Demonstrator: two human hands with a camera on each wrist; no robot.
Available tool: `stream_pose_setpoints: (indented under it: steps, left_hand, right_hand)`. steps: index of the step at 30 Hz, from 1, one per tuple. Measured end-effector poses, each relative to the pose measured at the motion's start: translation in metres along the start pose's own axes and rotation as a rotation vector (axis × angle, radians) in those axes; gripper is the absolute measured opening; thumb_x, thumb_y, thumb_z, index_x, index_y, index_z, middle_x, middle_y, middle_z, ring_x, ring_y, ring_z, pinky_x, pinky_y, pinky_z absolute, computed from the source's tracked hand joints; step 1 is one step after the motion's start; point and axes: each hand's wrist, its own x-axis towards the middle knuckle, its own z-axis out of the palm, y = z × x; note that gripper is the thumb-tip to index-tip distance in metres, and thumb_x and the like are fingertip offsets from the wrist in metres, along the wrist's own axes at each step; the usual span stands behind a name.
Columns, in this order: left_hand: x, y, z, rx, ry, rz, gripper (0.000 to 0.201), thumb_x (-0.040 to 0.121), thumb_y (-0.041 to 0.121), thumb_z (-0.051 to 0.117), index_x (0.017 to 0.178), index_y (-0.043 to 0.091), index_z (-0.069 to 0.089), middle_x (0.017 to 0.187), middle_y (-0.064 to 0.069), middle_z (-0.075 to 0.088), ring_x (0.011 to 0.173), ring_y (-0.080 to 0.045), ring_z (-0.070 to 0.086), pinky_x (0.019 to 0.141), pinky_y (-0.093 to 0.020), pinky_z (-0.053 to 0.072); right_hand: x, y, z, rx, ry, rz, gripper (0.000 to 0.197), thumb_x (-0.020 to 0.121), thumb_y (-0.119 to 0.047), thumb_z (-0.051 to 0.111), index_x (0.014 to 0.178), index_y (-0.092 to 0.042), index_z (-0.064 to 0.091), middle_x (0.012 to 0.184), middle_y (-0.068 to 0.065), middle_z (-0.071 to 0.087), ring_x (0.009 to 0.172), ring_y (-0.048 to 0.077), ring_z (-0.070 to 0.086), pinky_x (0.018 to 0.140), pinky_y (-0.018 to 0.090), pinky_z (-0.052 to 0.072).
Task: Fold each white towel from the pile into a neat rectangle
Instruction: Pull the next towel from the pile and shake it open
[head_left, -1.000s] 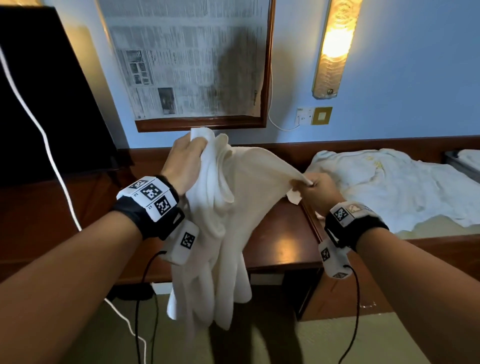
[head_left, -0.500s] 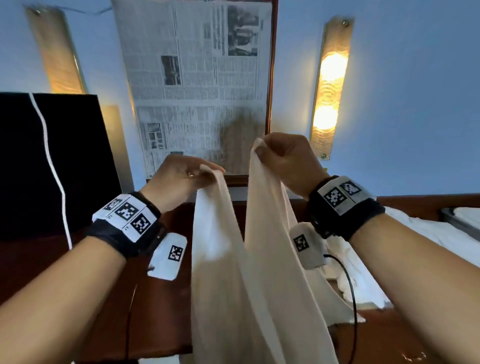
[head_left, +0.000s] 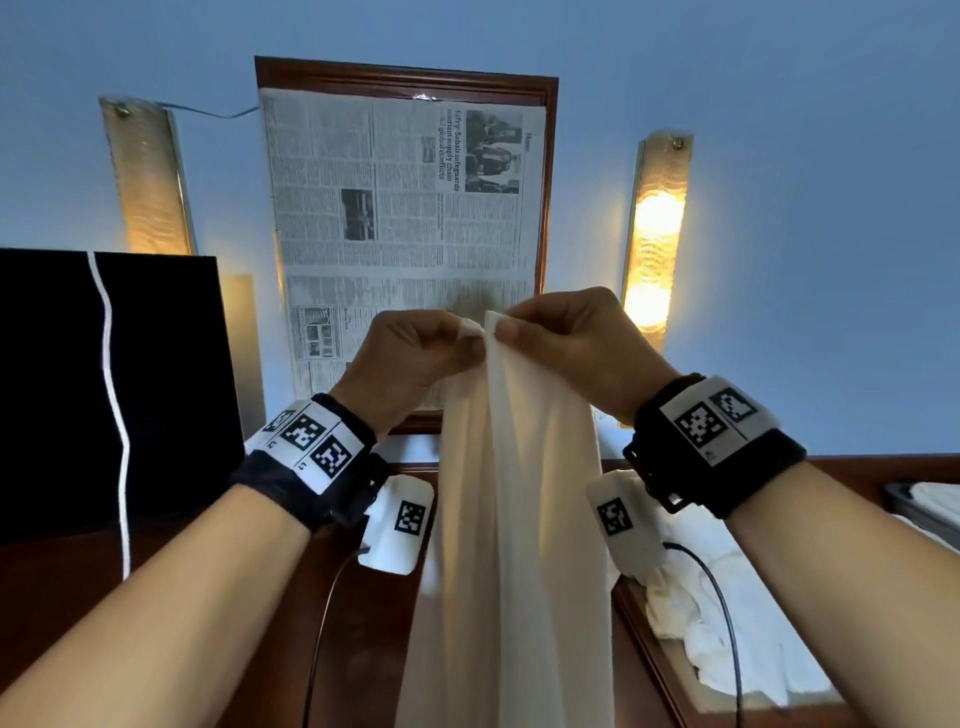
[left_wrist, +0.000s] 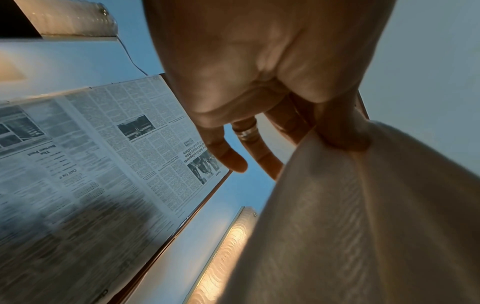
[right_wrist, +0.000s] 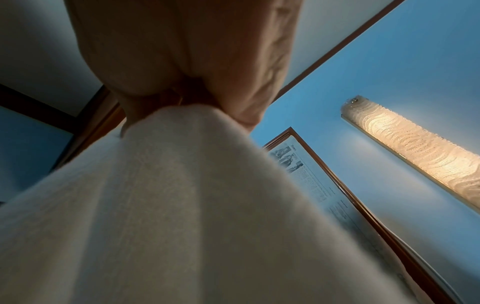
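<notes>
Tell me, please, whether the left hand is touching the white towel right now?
Touching: in the left wrist view, the left hand pinches the white towel at its top edge.

The plain white cloth towel (head_left: 511, 509) hangs before a pale blue wall (head_left: 805, 208); black-and-white checker-patterned wristbands (head_left: 311, 452), dark reddish-brown wooden table (head_left: 374, 649), seemingly glossy.

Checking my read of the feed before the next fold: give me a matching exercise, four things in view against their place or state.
Things:
1. towel
2. pile of towels
3. right wall lamp
4. black screen

States:
A. lit
B. crumpled at lower right
C. hanging, pinched at the top by both hands
D. at far left, a white cord across it

Pairs: 1-C, 2-B, 3-A, 4-D
</notes>
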Motion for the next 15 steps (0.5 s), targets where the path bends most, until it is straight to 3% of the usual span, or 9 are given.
stream_pose_setpoints:
  steps: [2, 7, 9, 12, 15]
  left_hand:
    - [0.003, -0.001, 0.001, 0.002, -0.002, 0.005, 0.011, 0.075, 0.015, 0.074, 0.078, 0.024, 0.080, 0.080, 0.009, 0.075, 0.081, -0.005, 0.070, 0.075, -0.018, 0.054]
    - [0.003, -0.007, -0.001, -0.032, -0.042, -0.027, 0.013, 0.076, 0.018, 0.073, 0.075, 0.029, 0.080, 0.081, 0.009, 0.075, 0.081, -0.005, 0.070, 0.075, -0.019, 0.054]
    - [0.002, -0.008, -0.002, -0.059, -0.070, -0.051, 0.014, 0.079, 0.015, 0.071, 0.074, 0.024, 0.079, 0.080, 0.007, 0.075, 0.078, -0.006, 0.069, 0.074, -0.020, 0.054]
    - [-0.001, -0.010, -0.007, -0.120, -0.088, -0.104, 0.005, 0.075, 0.023, 0.074, 0.072, 0.023, 0.078, 0.079, 0.007, 0.074, 0.076, -0.008, 0.069, 0.073, -0.021, 0.054]
    - [-0.005, -0.015, -0.013, -0.151, -0.076, -0.136, 0.005, 0.069, 0.027, 0.076, 0.070, 0.022, 0.078, 0.078, 0.006, 0.074, 0.076, -0.009, 0.070, 0.072, -0.023, 0.056]
  right_hand:
    - [0.000, 0.001, 0.000, 0.005, 0.002, 0.001, 0.019, 0.094, -0.020, 0.067, 0.094, -0.003, 0.076, 0.086, 0.012, 0.073, 0.073, 0.009, 0.063, 0.071, 0.028, 0.054]
    - [0.002, 0.009, 0.006, 0.028, -0.012, 0.033, 0.021, 0.096, -0.020, 0.064, 0.094, 0.000, 0.072, 0.081, 0.004, 0.068, 0.073, 0.011, 0.061, 0.071, 0.028, 0.053]
    - [0.002, 0.012, 0.009, 0.033, -0.021, 0.036, 0.022, 0.096, -0.021, 0.063, 0.094, 0.000, 0.070, 0.082, 0.006, 0.066, 0.075, 0.013, 0.060, 0.074, 0.032, 0.055]
    - [0.003, 0.015, 0.017, 0.062, -0.042, 0.023, 0.022, 0.097, -0.022, 0.062, 0.092, -0.002, 0.070, 0.084, 0.013, 0.065, 0.078, 0.016, 0.060, 0.075, 0.038, 0.055]
    - [0.005, 0.017, 0.026, 0.123, -0.060, 0.027, 0.022, 0.097, -0.021, 0.061, 0.088, -0.002, 0.068, 0.080, 0.007, 0.063, 0.074, 0.016, 0.056, 0.072, 0.034, 0.049]
